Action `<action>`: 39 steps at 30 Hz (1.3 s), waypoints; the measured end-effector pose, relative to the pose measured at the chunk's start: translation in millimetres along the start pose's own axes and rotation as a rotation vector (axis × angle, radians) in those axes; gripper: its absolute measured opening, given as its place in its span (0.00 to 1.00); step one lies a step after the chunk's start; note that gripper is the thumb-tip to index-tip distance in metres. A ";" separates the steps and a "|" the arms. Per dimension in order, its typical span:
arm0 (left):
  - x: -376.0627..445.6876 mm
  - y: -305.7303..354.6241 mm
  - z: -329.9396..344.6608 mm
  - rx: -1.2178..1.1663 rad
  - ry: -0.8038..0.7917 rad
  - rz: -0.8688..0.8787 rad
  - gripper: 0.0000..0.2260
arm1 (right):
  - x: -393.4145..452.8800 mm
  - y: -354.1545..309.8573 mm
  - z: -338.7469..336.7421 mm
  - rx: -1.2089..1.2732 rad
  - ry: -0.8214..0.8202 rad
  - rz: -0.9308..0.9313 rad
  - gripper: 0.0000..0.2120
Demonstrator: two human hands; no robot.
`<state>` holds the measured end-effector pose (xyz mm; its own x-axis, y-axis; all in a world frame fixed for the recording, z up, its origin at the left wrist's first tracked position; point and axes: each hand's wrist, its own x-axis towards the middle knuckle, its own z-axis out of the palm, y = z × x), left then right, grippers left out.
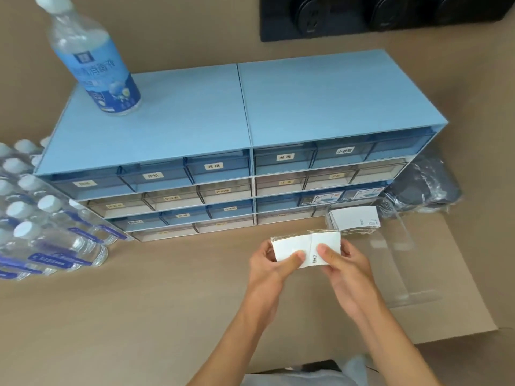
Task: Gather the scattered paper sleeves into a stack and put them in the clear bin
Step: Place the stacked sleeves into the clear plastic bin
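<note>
A stack of white paper sleeves [303, 245] is held above the brown table, gripped from both sides. My left hand [269, 264] clasps its left end, thumb on top. My right hand [344, 264] clasps its right end, thumb pressing the top sleeve. The clear bin [401, 246] stands just to the right, on a cardboard sheet. At the bin's far end lies another stack of white sleeves [355, 218].
A blue drawer cabinet [223, 140] fills the back, with a spray bottle [94, 59] on top. Packed water bottles [47, 227] lie at the left. A dark bagged bundle [426, 188] sits right of the cabinet. A black panel [384, 15] is on the wall.
</note>
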<state>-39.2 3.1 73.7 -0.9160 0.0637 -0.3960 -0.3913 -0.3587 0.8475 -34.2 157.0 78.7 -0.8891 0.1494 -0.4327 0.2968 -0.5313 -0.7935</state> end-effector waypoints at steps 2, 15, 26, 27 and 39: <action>-3.0 -3.3 23.9 0.007 0.005 0.009 0.18 | -2.7 -9.5 -14.9 0.073 0.024 -0.001 0.21; 0.9 -65.6 174.4 -0.002 0.180 -0.135 0.13 | -1.8 -66.4 -133.1 0.359 0.131 0.419 0.20; 22.3 -96.1 202.5 -0.137 0.354 -0.310 0.14 | 35.9 -56.9 -154.4 0.292 0.265 0.467 0.08; 23.7 -98.1 203.0 -0.177 0.387 -0.320 0.14 | 40.9 -51.9 -154.5 0.277 0.277 0.467 0.09; 41.5 -118.9 208.4 -0.454 0.619 -0.487 0.09 | 82.5 -14.7 -149.8 0.171 0.385 0.552 0.11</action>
<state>-49.0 242.5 30.2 -0.3965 -0.1601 -0.9040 -0.5305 -0.7637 0.3680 -59.7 302.0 -9.4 -0.4276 0.0874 -0.8997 0.5829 -0.7340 -0.3484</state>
